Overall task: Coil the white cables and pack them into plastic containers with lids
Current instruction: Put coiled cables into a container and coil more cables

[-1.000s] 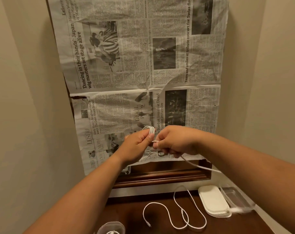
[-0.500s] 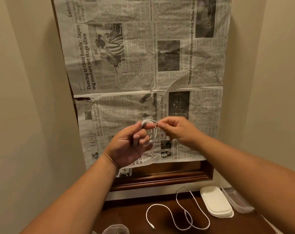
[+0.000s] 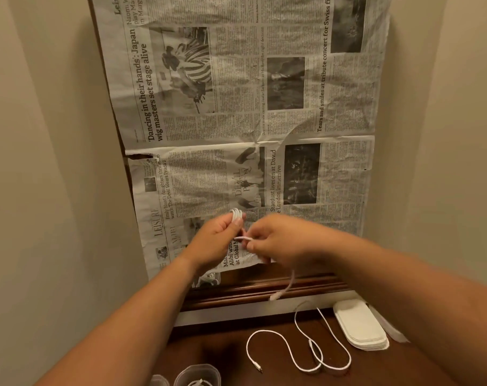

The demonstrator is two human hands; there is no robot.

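**The free tail is now short: the coil is almost finished**

The left hand (image 3: 218, 240) is raised in front of the newspaper (image 3: 250, 107) on the wall and its fingers are closed on a small coil of white cable (image 3: 236, 213), whose loops stand out above the thumb. The right hand (image 3: 281, 242) is touching it from the right side; its fingers are pinched on the strand that leads into the coil. It is blurred, so I cannot tell the exact grip.

One second ago a long free strand ran from the right hand down toward the table. Now only a short tail (image 3: 285, 286) hangs below the right hand, with its plug end in the air above the wooden table (image 3: 222, 349). I judge that the last turns are being wrapped and the end must be tucked in next.

A second white cable (image 3: 300, 349) lies loose on the table, not coiled. Just to its right is a stack of white lids (image 3: 359, 325). At the bottom edge a clear container (image 3: 199, 374) appears to hold a cable already.
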